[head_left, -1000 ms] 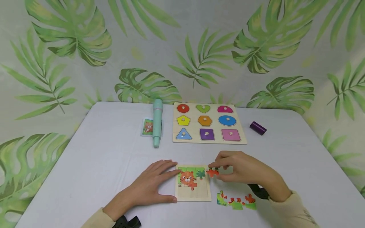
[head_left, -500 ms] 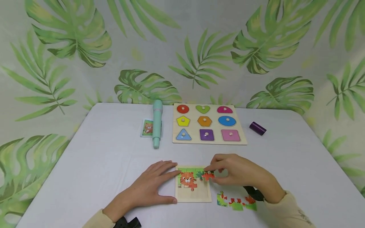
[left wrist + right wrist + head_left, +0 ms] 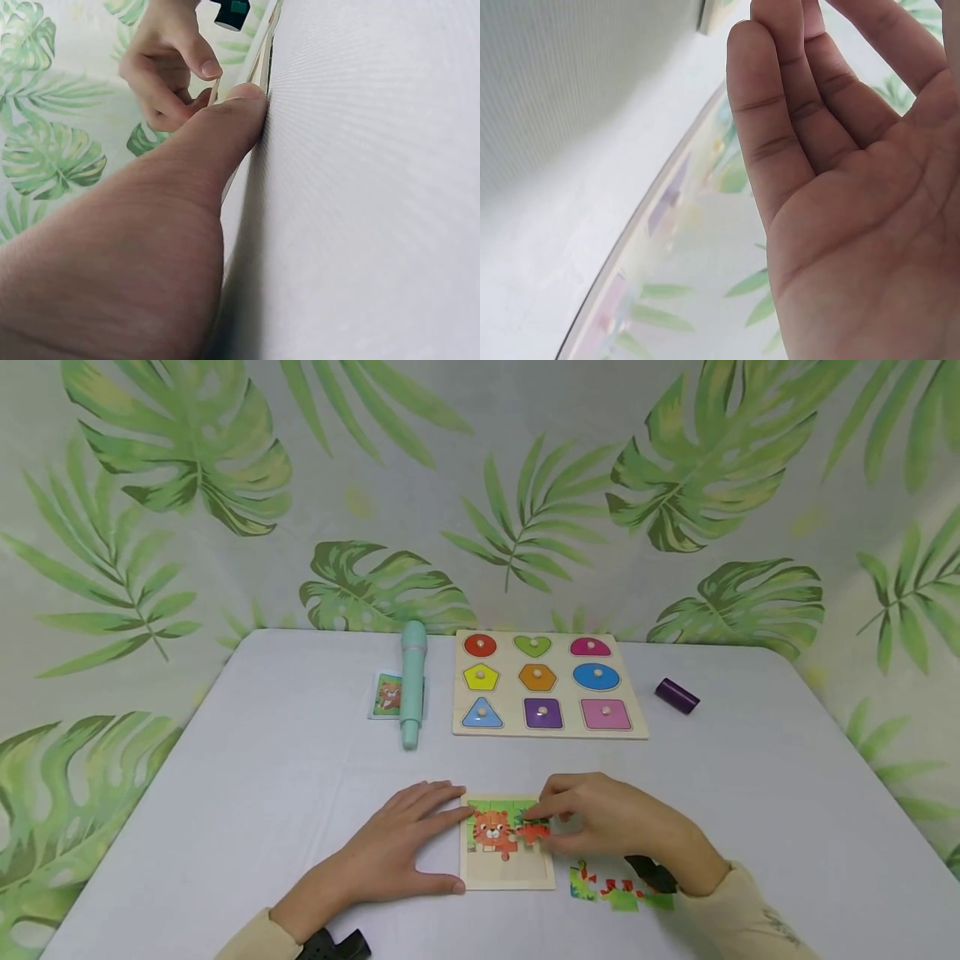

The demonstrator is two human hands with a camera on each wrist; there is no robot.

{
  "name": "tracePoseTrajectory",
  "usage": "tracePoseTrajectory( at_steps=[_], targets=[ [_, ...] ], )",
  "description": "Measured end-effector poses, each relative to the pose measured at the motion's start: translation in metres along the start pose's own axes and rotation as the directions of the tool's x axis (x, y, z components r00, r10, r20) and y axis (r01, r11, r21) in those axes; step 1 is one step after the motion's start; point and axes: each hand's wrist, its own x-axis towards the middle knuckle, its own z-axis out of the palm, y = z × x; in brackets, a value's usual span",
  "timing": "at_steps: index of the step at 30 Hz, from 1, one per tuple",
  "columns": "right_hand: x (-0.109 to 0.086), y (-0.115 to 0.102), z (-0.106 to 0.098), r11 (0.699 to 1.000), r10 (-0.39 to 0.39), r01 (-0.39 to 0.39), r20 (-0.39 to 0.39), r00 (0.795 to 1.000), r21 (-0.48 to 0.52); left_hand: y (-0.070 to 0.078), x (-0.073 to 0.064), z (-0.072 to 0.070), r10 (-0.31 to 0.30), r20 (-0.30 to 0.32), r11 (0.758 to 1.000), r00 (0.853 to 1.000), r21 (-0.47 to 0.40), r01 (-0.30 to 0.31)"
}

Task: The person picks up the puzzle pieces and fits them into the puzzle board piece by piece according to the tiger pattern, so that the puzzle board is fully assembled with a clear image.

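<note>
A small square wooden puzzle tray [image 3: 510,878] lies on the table, its upper part filled with pieces that make a tiger's head [image 3: 492,832] and greenery. My left hand [image 3: 401,847] rests at the tray's left side, fingers spread, with fingertips and thumb along the edge. Over the tray's right half, my right hand [image 3: 607,814] pinches an orange jigsaw piece [image 3: 533,833] between thumb and fingers. In the left wrist view that piece [image 3: 214,91] shows edge-on, tilted above the tray. Several loose jigsaw pieces [image 3: 622,896] lie right of the tray, partly under the right wrist.
Behind the tray lies a wooden shape board [image 3: 551,727] with knobbed coloured shapes. A mint-green pen-like cylinder [image 3: 412,685] lies across a tiger picture card [image 3: 386,695] to the left. A dark purple cylinder [image 3: 677,696] is at the right. A leaf-patterned cloth hangs behind the table.
My right hand has moved left and slightly nearer, carrying the orange jigsaw piece from beside the tray's right edge to over its right half. The left hand has stayed in place.
</note>
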Motion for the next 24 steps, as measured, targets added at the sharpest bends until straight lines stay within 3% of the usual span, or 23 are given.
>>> tracePoseTrajectory(
  at_steps=[24],
  targets=[
    [0.0081, -0.0027, 0.0103, 1.000, 0.012, -0.011, 0.049, 0.999, -0.025, -0.0006, 0.0003, 0.0006, -0.011, 0.003, 1.000, 1.000, 0.004, 0.011]
  ],
)
